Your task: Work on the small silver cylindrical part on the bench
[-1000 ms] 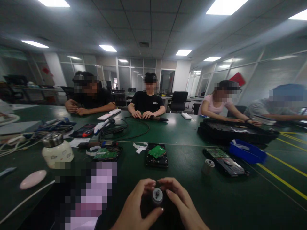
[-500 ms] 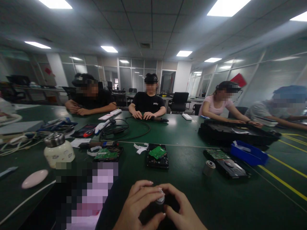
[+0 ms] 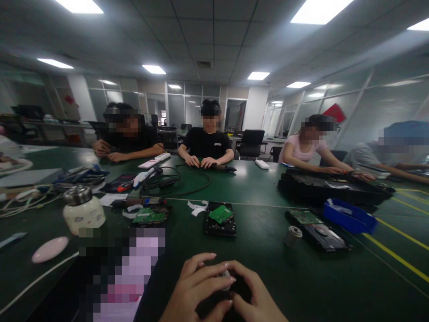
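At the bottom middle of the head view, my left hand (image 3: pixel 200 286) and my right hand (image 3: pixel 254 290) meet around a small silver metal part (image 3: pixel 225 282) with a rounded top. Fingers of my left hand lie across its top, while the thumb and forefinger of my right hand curve about its other side. Most of the part is hidden behind the fingers, so its kind is unclear. Ahead of the hands lies a hard drive (image 3: pixel 221 228) with a green circuit board (image 3: pixel 221 214) on top. To the right stands a metal cylinder (image 3: pixel 292 238), like a small motor.
Another hard drive (image 3: pixel 320 232) and a blue bin (image 3: pixel 350 215) are on the right. At left stand a cream jar (image 3: pixel 83 214) and a pink oval object (image 3: pixel 50 249). A phone-like pixelated screen (image 3: pixel 134 273) is close by. Several people sit across the green table (image 3: pixel 261 192).
My left fingers have slid a little over the silver part and now cover more of it. My right hand has barely moved.
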`<state>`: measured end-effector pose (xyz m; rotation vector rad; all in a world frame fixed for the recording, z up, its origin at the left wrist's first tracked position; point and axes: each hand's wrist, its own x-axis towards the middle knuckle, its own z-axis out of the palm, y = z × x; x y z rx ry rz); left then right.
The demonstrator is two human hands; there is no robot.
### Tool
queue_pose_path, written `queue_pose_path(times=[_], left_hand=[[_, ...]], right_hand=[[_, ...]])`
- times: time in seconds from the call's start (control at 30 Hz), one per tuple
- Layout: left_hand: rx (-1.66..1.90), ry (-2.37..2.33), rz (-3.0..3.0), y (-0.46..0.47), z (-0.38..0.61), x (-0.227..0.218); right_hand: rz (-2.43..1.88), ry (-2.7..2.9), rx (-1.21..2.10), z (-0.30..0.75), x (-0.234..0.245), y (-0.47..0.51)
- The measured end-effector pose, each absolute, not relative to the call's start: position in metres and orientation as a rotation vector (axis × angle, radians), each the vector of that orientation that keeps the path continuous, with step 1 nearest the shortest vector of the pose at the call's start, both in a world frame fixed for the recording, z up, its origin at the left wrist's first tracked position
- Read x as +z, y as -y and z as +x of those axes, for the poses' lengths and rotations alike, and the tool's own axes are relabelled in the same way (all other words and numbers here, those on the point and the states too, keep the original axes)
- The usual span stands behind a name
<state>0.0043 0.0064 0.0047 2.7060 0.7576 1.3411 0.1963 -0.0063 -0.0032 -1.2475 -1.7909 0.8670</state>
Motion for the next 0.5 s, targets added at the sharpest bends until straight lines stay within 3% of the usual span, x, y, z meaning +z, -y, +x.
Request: queue_pose_path(times=[0.5], left_hand=[[1.319,-0.764,2.712,-0.0073,0.0016,0.0009]], right_hand=[[-1.152,1.931,0.756,0.1916,0.0054,0.0080]])
